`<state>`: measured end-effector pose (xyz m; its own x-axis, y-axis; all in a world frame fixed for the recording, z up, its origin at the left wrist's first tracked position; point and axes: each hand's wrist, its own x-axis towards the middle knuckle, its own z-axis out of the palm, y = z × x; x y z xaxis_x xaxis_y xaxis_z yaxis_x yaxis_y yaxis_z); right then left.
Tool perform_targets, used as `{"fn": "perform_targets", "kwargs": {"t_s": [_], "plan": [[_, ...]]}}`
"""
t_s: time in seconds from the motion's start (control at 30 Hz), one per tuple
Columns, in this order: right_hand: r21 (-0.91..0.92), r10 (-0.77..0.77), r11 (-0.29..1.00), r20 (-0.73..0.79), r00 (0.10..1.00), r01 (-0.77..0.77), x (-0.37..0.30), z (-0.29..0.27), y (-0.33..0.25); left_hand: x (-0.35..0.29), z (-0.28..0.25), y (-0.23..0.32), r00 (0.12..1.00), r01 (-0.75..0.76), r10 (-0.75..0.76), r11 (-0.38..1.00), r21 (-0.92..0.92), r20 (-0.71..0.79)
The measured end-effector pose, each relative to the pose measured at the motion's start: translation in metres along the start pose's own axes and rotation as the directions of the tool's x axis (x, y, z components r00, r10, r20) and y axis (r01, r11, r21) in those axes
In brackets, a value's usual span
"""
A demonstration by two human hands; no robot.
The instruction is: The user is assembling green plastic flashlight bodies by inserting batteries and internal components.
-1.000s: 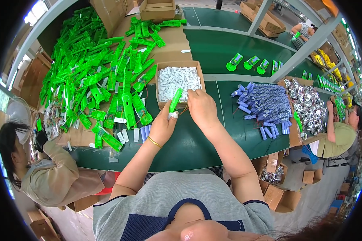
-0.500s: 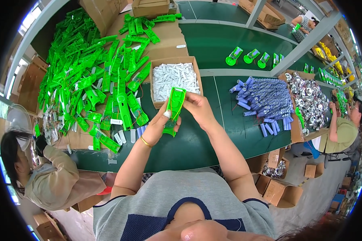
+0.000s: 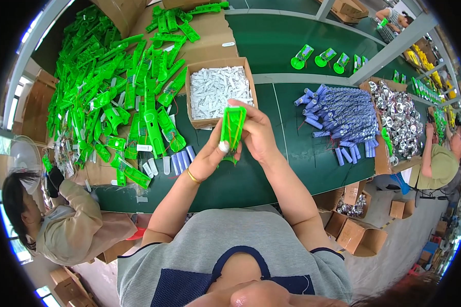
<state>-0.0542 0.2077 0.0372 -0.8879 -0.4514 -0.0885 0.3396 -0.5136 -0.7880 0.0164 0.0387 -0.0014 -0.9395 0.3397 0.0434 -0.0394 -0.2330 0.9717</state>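
A green plastic housing [image 3: 233, 123] with thin red and yellow wires along its hollow is held up over the table's front part. My left hand [image 3: 210, 156] is closed round its lower left side, the thumb pressed near the wires. Around its upper end and right edge, my right hand [image 3: 261, 135] is closed too; some of its fingers are hidden behind the housing. Just beyond stands a cardboard box [image 3: 188, 97] of small white plastic pieces [image 3: 217, 87]. Several blue-violet cylindrical cells [image 3: 182, 159] lie left of my hands, beside loose white pieces [image 3: 149, 168].
A big heap of green housings [image 3: 95, 82] covers the left. To the right lie a pile of wired blue-violet cells [image 3: 338, 112] and a box of shiny round metal parts [image 3: 397, 120]. Assembled green units [image 3: 302, 56] line the far belt. Co-workers sit at both sides.
Both hands and the housing have shifted slightly right. The housing has turned a little in my grip, and my right fingers now reach over its top end. The view has also shifted somewhat.
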Motion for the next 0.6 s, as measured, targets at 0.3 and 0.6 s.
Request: {"fn": "perform_targets", "kwargs": {"t_s": [0.3, 0.6], "plan": [[-0.82, -0.543, 0.404, 0.143, 0.828, 0.407, -0.017, 0.008, 0.034, 0.01, 0.01, 0.006, 0.924, -0.032, -0.049, 0.979, -0.203, -0.38], [-0.126, -0.166, 0.977, 0.047, 0.985, 0.17, -0.036, -0.029, 0.039, 0.004, 0.021, 0.014, 0.95, 0.028, -0.153, 0.91, -0.414, -0.272]]}}
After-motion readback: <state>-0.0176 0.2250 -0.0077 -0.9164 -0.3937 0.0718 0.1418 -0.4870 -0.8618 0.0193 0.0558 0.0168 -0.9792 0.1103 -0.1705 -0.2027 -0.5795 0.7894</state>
